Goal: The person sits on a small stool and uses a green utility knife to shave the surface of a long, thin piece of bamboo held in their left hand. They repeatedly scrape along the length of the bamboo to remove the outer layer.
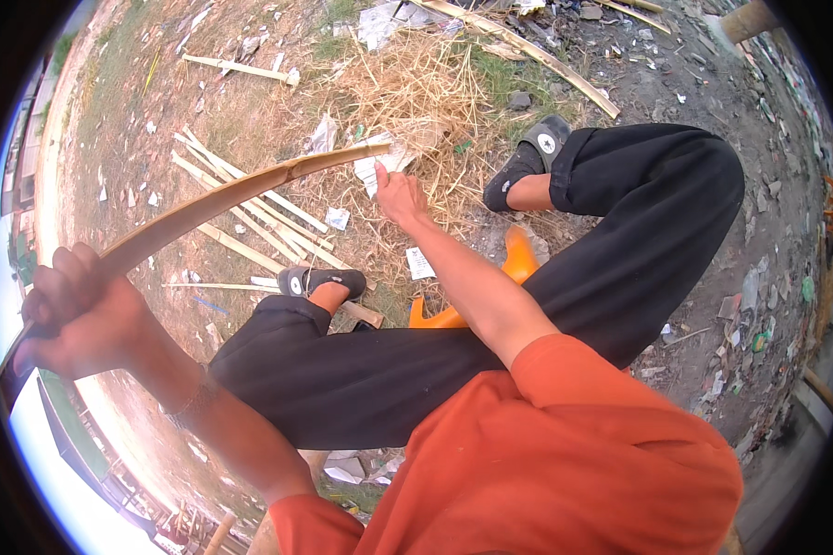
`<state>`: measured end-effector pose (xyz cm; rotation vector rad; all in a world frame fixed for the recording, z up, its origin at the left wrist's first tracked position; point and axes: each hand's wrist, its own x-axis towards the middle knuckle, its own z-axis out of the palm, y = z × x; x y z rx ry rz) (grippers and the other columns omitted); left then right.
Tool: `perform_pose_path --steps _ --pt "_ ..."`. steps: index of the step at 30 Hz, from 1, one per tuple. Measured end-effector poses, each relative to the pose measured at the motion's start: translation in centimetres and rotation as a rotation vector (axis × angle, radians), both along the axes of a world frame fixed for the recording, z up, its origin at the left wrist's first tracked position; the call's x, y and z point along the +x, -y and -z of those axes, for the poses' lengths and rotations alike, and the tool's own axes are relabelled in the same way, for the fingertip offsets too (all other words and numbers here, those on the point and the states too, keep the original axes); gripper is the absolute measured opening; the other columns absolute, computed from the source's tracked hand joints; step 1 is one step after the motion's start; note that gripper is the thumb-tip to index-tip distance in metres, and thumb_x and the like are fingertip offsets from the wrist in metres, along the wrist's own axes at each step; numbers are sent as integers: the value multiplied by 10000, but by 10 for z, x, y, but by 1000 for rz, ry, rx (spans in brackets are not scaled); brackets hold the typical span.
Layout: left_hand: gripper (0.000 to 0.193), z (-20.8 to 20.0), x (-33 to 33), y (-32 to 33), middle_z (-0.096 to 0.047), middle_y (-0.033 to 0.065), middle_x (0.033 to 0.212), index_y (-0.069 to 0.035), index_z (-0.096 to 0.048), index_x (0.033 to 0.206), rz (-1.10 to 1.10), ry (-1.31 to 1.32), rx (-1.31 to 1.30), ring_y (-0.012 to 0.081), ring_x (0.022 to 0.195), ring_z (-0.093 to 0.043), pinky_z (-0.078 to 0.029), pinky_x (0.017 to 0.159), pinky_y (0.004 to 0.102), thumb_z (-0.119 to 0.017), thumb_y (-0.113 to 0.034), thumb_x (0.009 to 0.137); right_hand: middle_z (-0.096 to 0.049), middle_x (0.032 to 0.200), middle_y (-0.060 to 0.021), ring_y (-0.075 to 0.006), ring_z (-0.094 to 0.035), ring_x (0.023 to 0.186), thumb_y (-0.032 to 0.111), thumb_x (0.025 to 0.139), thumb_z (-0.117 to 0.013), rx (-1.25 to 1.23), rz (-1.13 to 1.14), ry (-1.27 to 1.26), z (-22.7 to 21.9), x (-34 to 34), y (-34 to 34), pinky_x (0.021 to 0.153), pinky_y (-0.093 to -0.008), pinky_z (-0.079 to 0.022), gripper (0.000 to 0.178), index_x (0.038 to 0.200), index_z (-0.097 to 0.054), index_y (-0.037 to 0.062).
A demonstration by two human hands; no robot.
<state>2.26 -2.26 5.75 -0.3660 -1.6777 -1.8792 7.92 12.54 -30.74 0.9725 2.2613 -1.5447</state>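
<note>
My left hand (88,310), raised at the left, is wrapped around a long split bamboo strip (208,211). The strip bows upward and reaches across to the middle, and a short length of it shows below my fist. Near its far tip is my right hand (401,194), closed, with the fingers curled just under the strip. Whether these fingers touch the strip or pinch something small cannot be made out. Behind that hand lie white paper scraps (366,176) on dry straw.
Several split bamboo strips (259,217) lie beside my left shoe (322,282). A heap of straw (421,88) is ahead, with a longer bamboo piece (537,57) beyond it. Orange plastic (520,254) shows under my legs. Litter and stones (750,296) cover the ground at the right.
</note>
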Motion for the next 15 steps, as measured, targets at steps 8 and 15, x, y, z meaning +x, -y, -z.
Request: perform_pose_path --steps 8,15 --pt "646 -3 -21 21 -196 -9 556 -150 -327 616 248 -12 66 140 530 -179 -203 538 288 -298 -764 817 -622 796 -297 -415 -623 780 482 965 -251 44 8 -24 1 -3 -5 735 -505 -486 680 880 -662 -53" --pt "619 -3 4 -18 -185 -38 532 -182 -268 587 -17 -30 8 125 543 -181 -162 527 291 -433 -744 790 -627 803 -300 -420 -631 795 515 951 -263 27 9 12 -18 -7 -2 739 -494 -488 704 872 -660 -61"
